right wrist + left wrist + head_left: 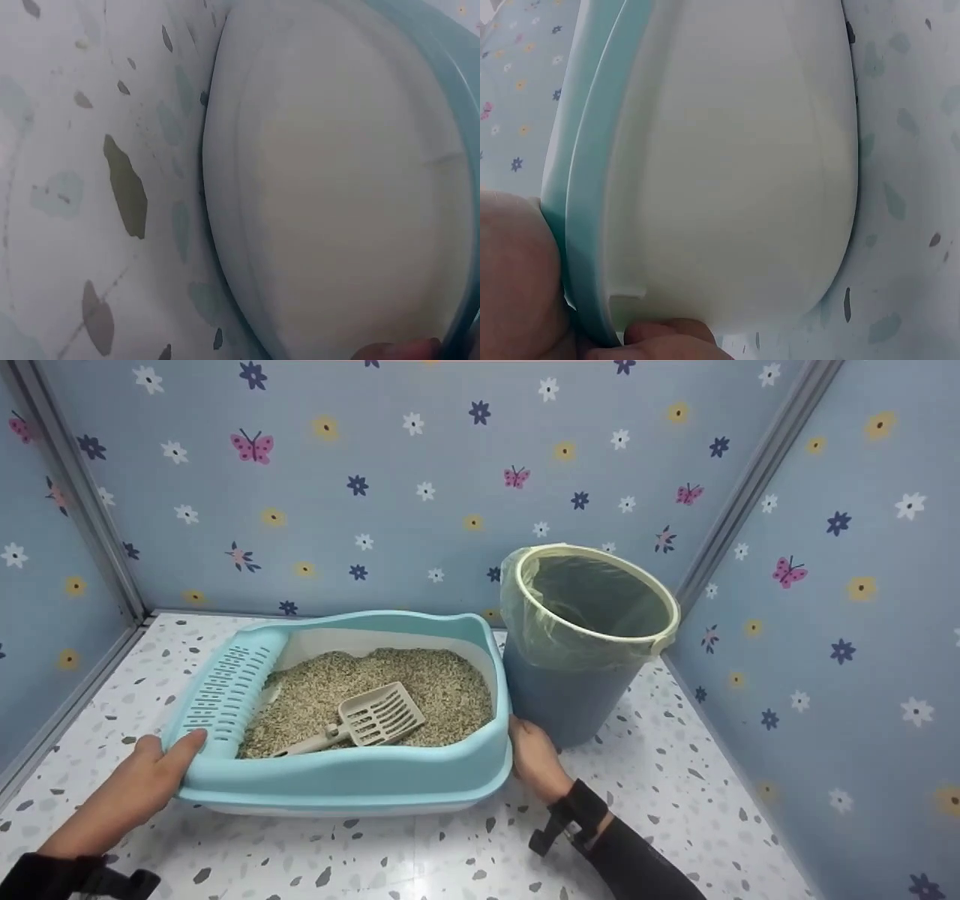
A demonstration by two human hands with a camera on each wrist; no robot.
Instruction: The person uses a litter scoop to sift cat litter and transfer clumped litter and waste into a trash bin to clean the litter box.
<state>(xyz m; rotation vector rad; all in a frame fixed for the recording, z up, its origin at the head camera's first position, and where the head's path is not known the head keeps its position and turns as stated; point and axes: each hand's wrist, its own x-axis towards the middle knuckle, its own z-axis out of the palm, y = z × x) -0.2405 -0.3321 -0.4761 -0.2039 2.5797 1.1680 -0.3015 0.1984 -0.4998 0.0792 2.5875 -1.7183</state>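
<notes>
A cat litter box (352, 776) with a turquoise rim and white base is in the head view, filled with grainy litter (315, 675). On the litter lies a beige slotted scoop (382, 716), its handle pointing to the front left. My left hand (146, 776) grips the box's left front corner, thumb on top near the perforated step (232, 690). In the left wrist view, its fingers (671, 346) curl under the turquoise rim against the white base. My right hand (538, 761) holds the right end; in the right wrist view only fingertips (397, 351) show beneath the rim.
A blue-grey trash bin (570, 697) with a cream ring and a translucent liner (540, 622) stands right beside the box's right end. Flowered blue panels (420, 450) rise behind and on both sides. The speckled white floor (420, 862) extends in front.
</notes>
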